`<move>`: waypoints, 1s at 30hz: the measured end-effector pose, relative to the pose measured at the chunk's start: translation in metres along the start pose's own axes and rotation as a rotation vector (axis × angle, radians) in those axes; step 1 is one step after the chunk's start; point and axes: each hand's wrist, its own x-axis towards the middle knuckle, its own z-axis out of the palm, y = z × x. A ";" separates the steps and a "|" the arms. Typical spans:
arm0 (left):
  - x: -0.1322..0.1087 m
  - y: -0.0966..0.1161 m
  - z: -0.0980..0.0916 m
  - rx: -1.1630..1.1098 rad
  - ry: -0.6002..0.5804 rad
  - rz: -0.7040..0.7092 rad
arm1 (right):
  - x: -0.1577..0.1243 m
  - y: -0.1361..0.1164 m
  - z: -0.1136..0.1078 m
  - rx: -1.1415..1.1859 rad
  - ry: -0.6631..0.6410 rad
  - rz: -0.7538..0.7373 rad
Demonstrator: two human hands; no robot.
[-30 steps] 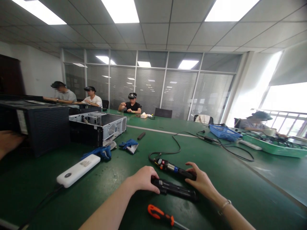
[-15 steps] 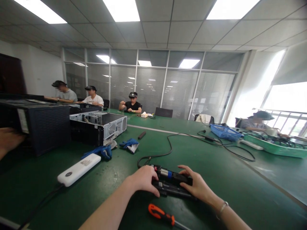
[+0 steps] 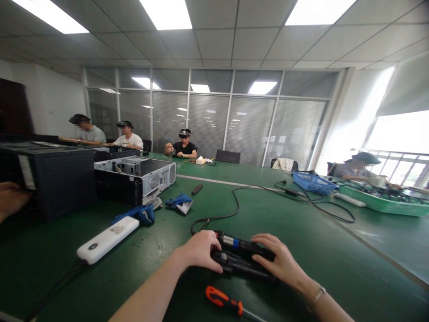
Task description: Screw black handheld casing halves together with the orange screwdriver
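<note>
A black corded appliance with its long casing open (image 3: 246,246) lies on the green table in front of me. Inside its far half show a silver cylinder and a blue band; the near half (image 3: 239,264) is a dark shell lying alongside. My left hand (image 3: 203,250) grips the left end, thumb on the near shell and fingers over the far half. Around the right part closes my right hand (image 3: 284,261), its fingers on the far half and its thumb on the near shell. Closer to me rests a screwdriver (image 3: 224,300) with an orange and black handle.
At left are a white power strip (image 3: 109,240), blue gloves (image 3: 181,202), an open computer case (image 3: 134,176) and a dark case (image 3: 63,179) with another person's hand (image 3: 12,199). A cable (image 3: 238,197) runs right toward blue (image 3: 313,183) and green baskets (image 3: 385,201). Several people sit around.
My right hand has slid slightly right along the appliance, its fingers straighter. My left hand keeps its grip. The view has shifted slightly.
</note>
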 end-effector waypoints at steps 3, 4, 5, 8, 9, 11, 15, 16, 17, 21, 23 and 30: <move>0.001 0.001 0.001 -0.013 0.099 0.030 | -0.001 -0.012 -0.005 0.005 -0.060 -0.070; 0.001 0.002 0.001 -0.023 0.140 0.040 | -0.001 -0.015 -0.006 0.002 -0.076 -0.086; 0.001 0.003 0.001 -0.036 0.180 0.053 | -0.001 -0.017 -0.006 -0.002 -0.086 -0.097; 0.000 0.005 0.001 -0.078 0.280 0.105 | -0.001 -0.019 -0.005 -0.011 -0.086 -0.104; 0.000 0.005 0.000 -0.086 0.307 0.116 | 0.000 -0.019 -0.005 -0.007 -0.085 -0.105; -0.001 0.005 -0.001 -0.098 0.343 0.124 | 0.000 -0.017 -0.004 0.007 -0.081 -0.108; -0.001 0.003 0.000 -0.109 0.382 0.101 | 0.000 -0.013 -0.002 -0.011 0.000 -0.113; 0.000 0.001 0.000 -0.105 0.393 0.086 | 0.000 -0.013 -0.001 -0.030 0.033 -0.115; 0.001 -0.002 0.002 -0.100 0.401 0.068 | 0.001 -0.013 0.001 -0.051 0.061 -0.114; 0.004 -0.013 0.009 -0.070 0.355 -0.020 | 0.005 -0.016 0.010 -0.112 0.050 -0.083; 0.005 -0.017 0.013 -0.072 0.317 -0.053 | 0.007 -0.017 0.013 -0.123 0.014 -0.064; 0.006 -0.023 0.017 -0.104 0.330 -0.060 | 0.008 -0.015 0.021 -0.108 0.000 -0.069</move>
